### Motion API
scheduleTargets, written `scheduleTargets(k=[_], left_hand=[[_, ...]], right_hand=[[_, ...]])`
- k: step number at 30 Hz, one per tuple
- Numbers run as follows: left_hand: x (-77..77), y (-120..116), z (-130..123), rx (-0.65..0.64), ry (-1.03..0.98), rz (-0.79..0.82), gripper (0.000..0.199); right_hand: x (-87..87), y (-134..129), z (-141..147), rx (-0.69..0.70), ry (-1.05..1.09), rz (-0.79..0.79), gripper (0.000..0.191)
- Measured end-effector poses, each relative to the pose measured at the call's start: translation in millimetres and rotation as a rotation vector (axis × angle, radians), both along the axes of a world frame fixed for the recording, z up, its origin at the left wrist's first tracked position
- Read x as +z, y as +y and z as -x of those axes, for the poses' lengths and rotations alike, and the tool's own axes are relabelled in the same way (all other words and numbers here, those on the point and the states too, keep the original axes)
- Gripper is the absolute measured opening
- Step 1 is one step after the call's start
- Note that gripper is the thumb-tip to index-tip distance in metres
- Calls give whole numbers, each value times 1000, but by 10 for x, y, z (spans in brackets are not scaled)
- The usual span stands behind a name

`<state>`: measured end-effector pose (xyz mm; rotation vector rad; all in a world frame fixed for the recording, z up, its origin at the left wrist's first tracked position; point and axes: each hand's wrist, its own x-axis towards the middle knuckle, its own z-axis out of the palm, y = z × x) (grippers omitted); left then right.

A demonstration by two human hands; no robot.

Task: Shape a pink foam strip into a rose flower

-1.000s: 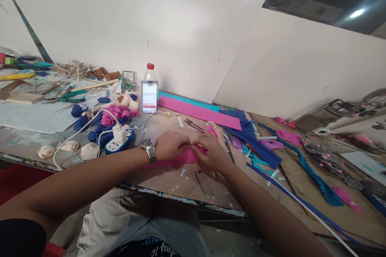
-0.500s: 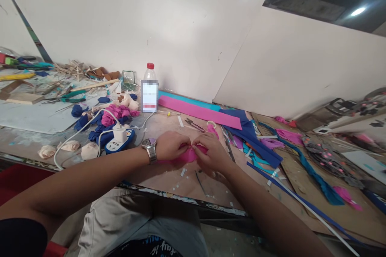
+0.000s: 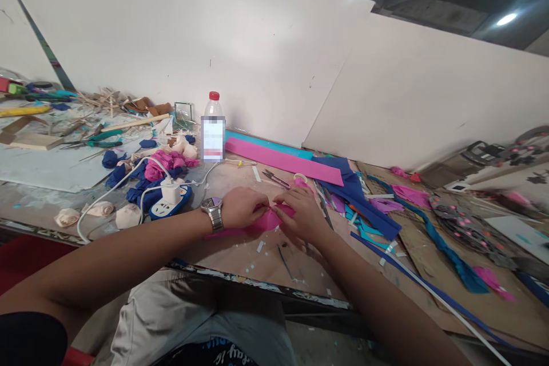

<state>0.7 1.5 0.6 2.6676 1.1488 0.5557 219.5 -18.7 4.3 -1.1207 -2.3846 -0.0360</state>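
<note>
Low over the front of the table, a strip of pink crepe paper (image 3: 266,222) stretches between my two hands. My left hand (image 3: 243,209), with a metal watch at the wrist, is closed on the strip, its thumb and forefinger pinching the upper edge. My right hand (image 3: 306,214) pinches the same strip a little to the right, fingertips close to the left ones. Part of the paper is hidden under my fingers. Just behind the right hand lie a pale ring of tape (image 3: 300,177) and a pair of small scissors (image 3: 275,178).
A folded pink paper length (image 3: 283,160) lies behind my hands, beside a red-capped bottle (image 3: 213,131). On the left are a blue power strip (image 3: 169,203) with a white cable and crumpled paper flowers (image 3: 160,164). Dark blue paper (image 3: 364,200) spreads at right.
My fingertips have parted slightly along the strip, and the right fingers are spread a bit more. More pink paper shows below my left hand and wrist.
</note>
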Motion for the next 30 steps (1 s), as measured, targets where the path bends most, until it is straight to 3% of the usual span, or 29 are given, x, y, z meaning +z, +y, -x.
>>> scheduleTargets(k=[10,30], left_hand=[[6,4,-2,-34,28,2,30],[-2,-7,3,-42,-50,70,28]], right_hand=[[4,-30,47,85,38,30,8],[4,-33,23,65,30,13,8]])
